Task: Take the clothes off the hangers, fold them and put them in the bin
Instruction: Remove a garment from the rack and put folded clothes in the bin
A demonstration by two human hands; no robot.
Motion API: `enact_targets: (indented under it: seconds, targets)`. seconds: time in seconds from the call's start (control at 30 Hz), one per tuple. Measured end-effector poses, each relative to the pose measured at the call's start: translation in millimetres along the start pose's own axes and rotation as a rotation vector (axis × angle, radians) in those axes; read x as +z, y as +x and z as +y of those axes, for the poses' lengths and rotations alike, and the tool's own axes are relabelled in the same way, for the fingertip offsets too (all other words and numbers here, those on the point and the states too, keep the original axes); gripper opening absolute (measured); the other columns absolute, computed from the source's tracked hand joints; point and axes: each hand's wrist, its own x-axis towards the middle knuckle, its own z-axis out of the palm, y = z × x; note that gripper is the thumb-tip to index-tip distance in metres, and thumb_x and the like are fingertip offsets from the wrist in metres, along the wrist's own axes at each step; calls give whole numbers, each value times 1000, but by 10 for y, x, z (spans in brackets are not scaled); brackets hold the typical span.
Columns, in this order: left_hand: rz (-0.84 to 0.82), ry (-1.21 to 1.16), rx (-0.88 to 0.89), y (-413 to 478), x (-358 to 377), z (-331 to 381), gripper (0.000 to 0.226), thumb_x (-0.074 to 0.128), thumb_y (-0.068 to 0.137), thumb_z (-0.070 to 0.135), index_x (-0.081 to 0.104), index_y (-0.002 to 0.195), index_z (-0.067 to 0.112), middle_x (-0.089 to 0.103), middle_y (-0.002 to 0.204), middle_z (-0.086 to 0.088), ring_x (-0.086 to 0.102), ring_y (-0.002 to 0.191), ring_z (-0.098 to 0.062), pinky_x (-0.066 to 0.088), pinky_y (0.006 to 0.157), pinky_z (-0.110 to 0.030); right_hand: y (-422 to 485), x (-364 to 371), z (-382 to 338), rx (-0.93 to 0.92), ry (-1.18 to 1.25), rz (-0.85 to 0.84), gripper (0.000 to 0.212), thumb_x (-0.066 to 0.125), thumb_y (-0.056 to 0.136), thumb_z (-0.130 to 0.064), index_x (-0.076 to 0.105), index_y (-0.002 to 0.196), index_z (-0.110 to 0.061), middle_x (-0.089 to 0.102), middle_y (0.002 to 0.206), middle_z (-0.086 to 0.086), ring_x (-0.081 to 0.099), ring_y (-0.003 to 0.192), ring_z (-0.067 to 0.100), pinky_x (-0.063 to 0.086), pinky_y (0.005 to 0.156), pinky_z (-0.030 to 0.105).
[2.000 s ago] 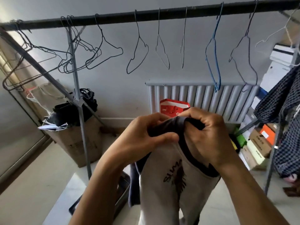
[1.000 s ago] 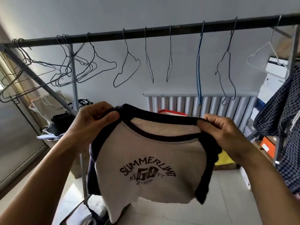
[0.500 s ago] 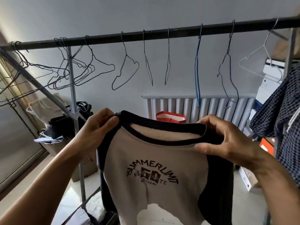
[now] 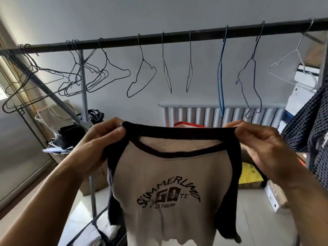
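Under thin wire hangers point(image 4: 220, 86), left hand point(image 4: 95, 148) and right hand point(image 4: 266, 144), grip pinched tight, hold a soft shirt point(image 4: 174, 171).

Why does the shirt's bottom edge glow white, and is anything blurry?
Head view: the hem of the shirt is overexposed, merging with the bright floor; daylight enters at the far left; the checked garment at the right edge looks soft; the hangers look crisp.

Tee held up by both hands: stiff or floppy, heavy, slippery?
Likely floppy: the tee hangs limp below where the left hand and right hand pinch its shoulders. Probably light: fingertip pinches carry it. Dark sleeves dangle, so folds may slump.
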Motion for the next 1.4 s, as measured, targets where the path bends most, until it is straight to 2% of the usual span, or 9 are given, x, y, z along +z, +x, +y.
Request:
enact_targets:
  seconds: [0.13, 0.27, 0.37, 0.53, 0.8, 0.93, 1.03, 1.23, 1.4]
  targets:
    - [113, 40, -30, 41, 123, -85, 10, 68, 85, 23, 71, 75, 21, 68, 74, 0, 63, 66, -8, 53, 61, -16, 22, 120, 109, 54, -70, 175, 29, 50, 97, -27, 66, 80, -10, 66, 75, 13, 59, 70, 14, 46, 62, 17]
    - [145, 76, -7, 71, 176, -61, 11, 59, 82, 19, 69, 79, 16, 69, 76, -1, 64, 68, -9, 54, 63, -16, 35, 178, 96, 22, -87, 235, 32, 47, 96, -31, 59, 76, -10, 57, 62, -9, 52, 59, 3, 42, 54, 12]
    - [197, 83, -16, 86, 184, -113, 12, 59, 85, 21, 65, 84, 11, 66, 74, 1, 60, 66, -8, 51, 61, -14, 60, 125, 97, 39, -98, 210, 32, 52, 91, -36, 61, 71, -12, 56, 58, -9, 50, 55, 2, 40, 51, 13]
    - [308, 70, -137, 69, 226, -246, 19, 59, 92, 24, 69, 85, 9, 68, 77, -7, 62, 68, -14, 52, 60, -20, 9, 45, 104, 309, 293, -8, 20, 67, 73, -30, 74, 74, -12, 70, 70, 9, 66, 60, 14, 52, 52, 18]
    - [647, 60, -230, 153, 656, -505, 25, 60, 95, 37, 71, 88, 16, 75, 78, -8, 68, 68, -18, 56, 65, -36, 26, 572, 195, 198, -241, 422, 26, 64, 92, -17, 58, 67, -11, 51, 49, -4, 45, 39, -1, 32, 39, 7]
    - [616, 193, -37, 70, 1150, -482, 18, 64, 92, 33, 65, 82, 18, 70, 74, -3, 66, 68, -20, 56, 64, -41, -6, 948, 113, 136, -81, 441, 19, 65, 90, -23, 61, 73, -14, 64, 62, 5, 55, 49, 4, 43, 46, 14]
    - [586, 193, 79, 51, 1358, -471, 14, 70, 89, 22, 67, 75, 17, 70, 68, 0, 62, 61, -8, 53, 59, -30, -6, 1076, 98, 179, -13, 420, 16, 67, 87, -31, 65, 79, -18, 71, 71, -2, 68, 64, 7, 53, 57, 20]
    - [542, 151, 99, 38, 1387, -466, 9, 67, 91, 14, 74, 85, 13, 75, 76, 1, 70, 72, -13, 58, 72, -36, -22, 1080, 51, 189, -52, 380, 12, 63, 86, -34, 68, 89, -24, 72, 85, -8, 69, 81, 5, 59, 74, 26]
    - [568, 151, 116, 28, 1406, -474, 11, 67, 91, 14, 75, 83, 14, 74, 73, 2, 66, 66, -8, 53, 64, -27, -30, 1073, 46, 170, -116, 383, 15, 63, 88, -33, 69, 93, -20, 72, 86, -6, 70, 81, 8, 60, 76, 32]
